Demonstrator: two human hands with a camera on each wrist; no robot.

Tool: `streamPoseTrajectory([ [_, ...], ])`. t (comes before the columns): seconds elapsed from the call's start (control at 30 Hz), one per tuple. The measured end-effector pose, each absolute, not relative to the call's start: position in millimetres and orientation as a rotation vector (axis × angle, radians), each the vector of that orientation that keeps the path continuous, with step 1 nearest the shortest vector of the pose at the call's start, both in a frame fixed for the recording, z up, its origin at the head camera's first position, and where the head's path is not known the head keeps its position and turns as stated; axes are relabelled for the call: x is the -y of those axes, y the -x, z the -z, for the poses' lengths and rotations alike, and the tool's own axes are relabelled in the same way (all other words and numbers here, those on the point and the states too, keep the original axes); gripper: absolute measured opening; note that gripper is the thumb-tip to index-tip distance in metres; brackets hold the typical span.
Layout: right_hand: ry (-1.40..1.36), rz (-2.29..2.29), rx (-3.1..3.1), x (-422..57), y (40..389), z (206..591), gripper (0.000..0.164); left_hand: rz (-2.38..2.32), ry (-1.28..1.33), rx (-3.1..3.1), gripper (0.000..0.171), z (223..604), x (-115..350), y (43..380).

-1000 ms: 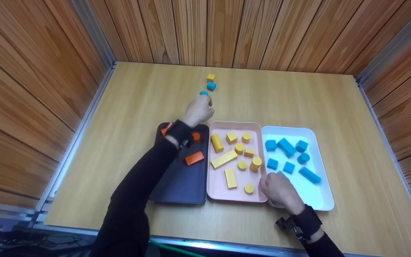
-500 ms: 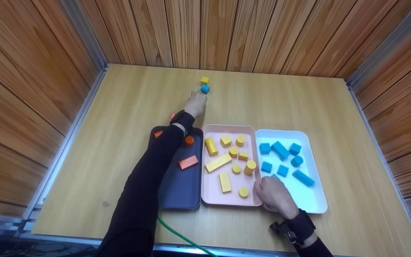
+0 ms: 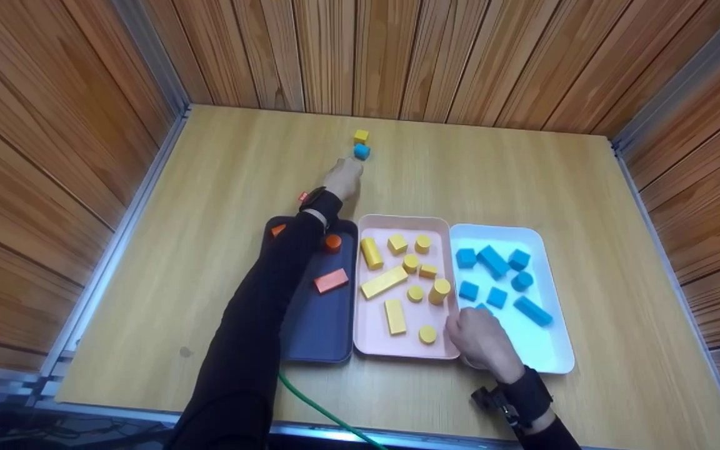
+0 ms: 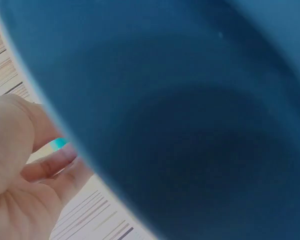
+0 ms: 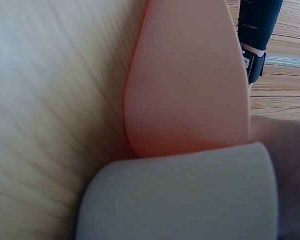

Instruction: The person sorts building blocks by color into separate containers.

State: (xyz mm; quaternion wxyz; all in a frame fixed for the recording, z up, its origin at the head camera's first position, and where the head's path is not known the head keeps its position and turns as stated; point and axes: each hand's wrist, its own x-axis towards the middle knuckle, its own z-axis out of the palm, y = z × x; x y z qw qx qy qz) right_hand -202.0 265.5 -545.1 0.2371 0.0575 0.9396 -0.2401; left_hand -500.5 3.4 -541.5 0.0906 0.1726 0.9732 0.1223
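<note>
In the head view my left hand (image 3: 344,179) reaches past the dark tray (image 3: 317,347). Its thumb and fingers pinch a small blue block (image 4: 59,144), which shows only as a teal patch in the left wrist view. Just beyond its fingertips sits another blue block (image 3: 362,151), with a yellow cube (image 3: 361,136) behind. My right hand (image 3: 482,342), fingers curled, rests over the front rims where the pink tray (image 5: 190,90) and white tray (image 5: 180,200) meet. Whether it grips those rims I cannot tell. A blue piece (image 3: 482,307) peeks out at its knuckles.
Orange blocks, including a flat one (image 3: 331,281), lie in the dark tray. Several yellow blocks fill the middle tray; several blue ones lie in the right tray. A green cable (image 3: 329,412) crosses the table's front edge. Wooden walls (image 3: 385,56) enclose the table.
My left hand has advanced to the nearer blue block, which showed ahead of its fingertips, and closed on it. The right hand stays at the tray rims. The head view has shifted slightly.
</note>
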Motion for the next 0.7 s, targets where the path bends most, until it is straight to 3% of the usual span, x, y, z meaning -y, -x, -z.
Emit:
streamPoseTrajectory([
  [0.23,-0.173,0.655,-2.535,-270,207,545,0.043,-0.451,-0.478,-2.830,0.020,518,0,491],
  [0.4,-0.154,0.649,-2.552,-273,211,543,0.043,-0.627,-0.509,-2.788,0.030,491,9,475],
  [0.7,-0.107,0.624,-2.569,-278,215,543,0.043,-0.693,-0.628,-2.796,0.033,452,42,405],
])
